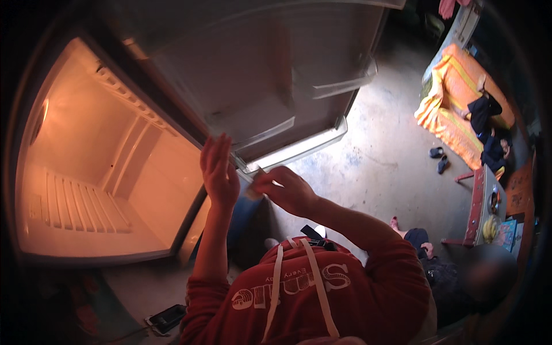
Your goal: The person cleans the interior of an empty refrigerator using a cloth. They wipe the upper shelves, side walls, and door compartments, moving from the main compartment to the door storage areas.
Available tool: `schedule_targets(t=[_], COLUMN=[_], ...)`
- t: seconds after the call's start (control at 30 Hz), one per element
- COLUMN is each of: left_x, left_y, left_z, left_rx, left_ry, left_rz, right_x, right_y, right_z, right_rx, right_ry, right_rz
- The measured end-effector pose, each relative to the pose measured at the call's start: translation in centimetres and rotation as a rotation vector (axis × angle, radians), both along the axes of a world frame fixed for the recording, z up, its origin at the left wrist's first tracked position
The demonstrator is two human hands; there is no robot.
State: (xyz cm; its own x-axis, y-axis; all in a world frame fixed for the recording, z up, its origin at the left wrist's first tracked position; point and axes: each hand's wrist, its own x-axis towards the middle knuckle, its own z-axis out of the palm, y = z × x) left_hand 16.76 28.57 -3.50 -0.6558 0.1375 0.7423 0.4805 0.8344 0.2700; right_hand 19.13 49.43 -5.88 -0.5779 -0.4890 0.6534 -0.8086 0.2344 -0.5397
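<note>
An open refrigerator stands before me, its lit compartment (pixel 142 172) at the left with ribbed plastic on the inner wall. Its door (pixel 241 77) is swung out above my hands and has clear plastic door shelves (pixel 302 146). My left hand (pixel 219 172) is raised flat beside the compartment's edge, fingers extended, holding nothing. Close to its right, my right hand (pixel 286 187) grips a small pale cloth or sponge (pixel 254 185) near the door's lower corner; blur hides exactly which it is.
A person (pixel 448 271) sits at the lower right beside a table (pixel 487 207) bearing bananas. Another person (pixel 487 116) rests on a sofa with an orange cover (pixel 457 86). Dark shoes (pixel 439 159) lie on the floor. At the lower left lies a black device (pixel 166 320).
</note>
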Motion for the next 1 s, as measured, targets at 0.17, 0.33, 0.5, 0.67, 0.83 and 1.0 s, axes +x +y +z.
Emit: schedule_targets(t=[0.17, 0.33, 0.5, 0.67, 0.83, 1.0], left_x=[2.8, 4.2, 0.9, 0.6, 0.5, 0.3], left_y=[1.1, 2.2, 2.3, 1.2, 0.2, 0.2], left_z=[-4.9, -11.8, -14.9, -14.5, -14.5, -14.4], left_rx=[-0.052, -0.139, -0.108, -0.114, -0.097, -0.104], left_ry=[0.174, -0.324, -0.392, -0.420, -0.442, -0.431], left_rz=[0.200, -0.012, 0.044, -0.042, -0.101, -0.114], right_x=[-0.4, -11.5, -20.6, -23.1, -19.3, -16.1], right_y=[8.3, 14.4, 16.1, 13.2, 4.1, -7.0], right_z=[-12.1, -12.6, -18.4, -21.3, -20.1, -21.1], right_rx=[-0.072, -0.042, 0.854, 0.918, 0.461, 0.400], right_ry=[-0.393, -0.121, 0.140, -0.184, -0.299, -0.276], right_rz=[-0.220, -0.711, -0.670, -0.753, -0.704, -0.391])
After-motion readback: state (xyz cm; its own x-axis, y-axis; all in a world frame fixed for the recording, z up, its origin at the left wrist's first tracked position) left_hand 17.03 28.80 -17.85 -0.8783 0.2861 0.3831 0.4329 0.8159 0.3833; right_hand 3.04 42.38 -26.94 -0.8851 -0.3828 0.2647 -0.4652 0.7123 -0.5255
